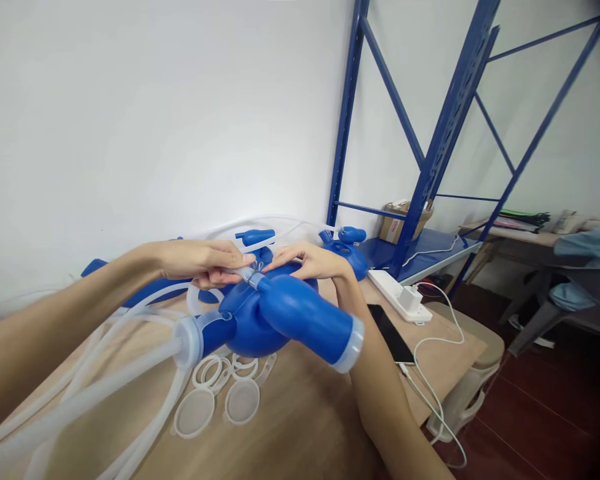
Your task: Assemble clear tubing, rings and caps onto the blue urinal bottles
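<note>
A shiny blue plastic vessel (pixel 255 333) with a wide tubular spout (pixel 305 317) is held just over the table in front of me. The spout ends in a translucent white ring (pixel 349 345). My left hand (pixel 215 261) is closed, thumb and fingers pinching a translucent hose end (pixel 250 275) where it joins a narrow blue stub. A thin wire loop (pixel 259 266) stands up at that joint. My right hand (pixel 307 260) curves over the far side of the blue vessel, fingers gripping it close to the joint; part of its grip is hidden. Another white hose (pixel 105 387) runs from a collar (pixel 188 341) at the vessel's left.
White rings (pixel 210 372) and round mesh discs (pixel 194 412) lie on the table (pixel 290 427). More blue vessels (pixel 347 250) stand behind. A black phone (pixel 391 333), power strip (pixel 399 295) and white cable (pixel 437 341) are at right, beside a blue metal rack (pixel 440 113).
</note>
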Tool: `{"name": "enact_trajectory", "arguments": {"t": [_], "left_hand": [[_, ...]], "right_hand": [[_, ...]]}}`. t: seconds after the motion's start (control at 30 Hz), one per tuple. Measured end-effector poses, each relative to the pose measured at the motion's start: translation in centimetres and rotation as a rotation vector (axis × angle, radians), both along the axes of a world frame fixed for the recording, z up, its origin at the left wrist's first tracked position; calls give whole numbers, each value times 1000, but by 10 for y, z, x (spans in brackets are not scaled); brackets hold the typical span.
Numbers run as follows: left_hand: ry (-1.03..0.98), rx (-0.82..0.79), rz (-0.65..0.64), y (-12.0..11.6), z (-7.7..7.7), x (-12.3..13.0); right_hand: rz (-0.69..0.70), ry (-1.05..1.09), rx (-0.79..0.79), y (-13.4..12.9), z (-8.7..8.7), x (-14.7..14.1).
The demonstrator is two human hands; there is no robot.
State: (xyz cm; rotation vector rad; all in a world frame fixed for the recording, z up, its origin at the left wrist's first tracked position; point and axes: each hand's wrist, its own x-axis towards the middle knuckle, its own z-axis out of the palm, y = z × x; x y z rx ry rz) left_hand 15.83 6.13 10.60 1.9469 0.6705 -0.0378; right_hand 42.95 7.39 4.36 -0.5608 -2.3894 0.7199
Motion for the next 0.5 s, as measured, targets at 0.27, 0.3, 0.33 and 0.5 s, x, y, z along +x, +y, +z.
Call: {"name": "enact_trajectory", "arguments": {"t": [0.27,0.3,0.33,0.5], "left_hand": [[51,156,196,20,7,-25],[79,191,193,22,10,-29],[104,229,186,23,15,-32],[146,492,198,23,35,-37]], "right_hand": [[89,-14,24,-12,10,16],[91,1,27,-12,10,17],[93,12,30,-12,10,18],[85,56,-12,-7,4,21]]}}
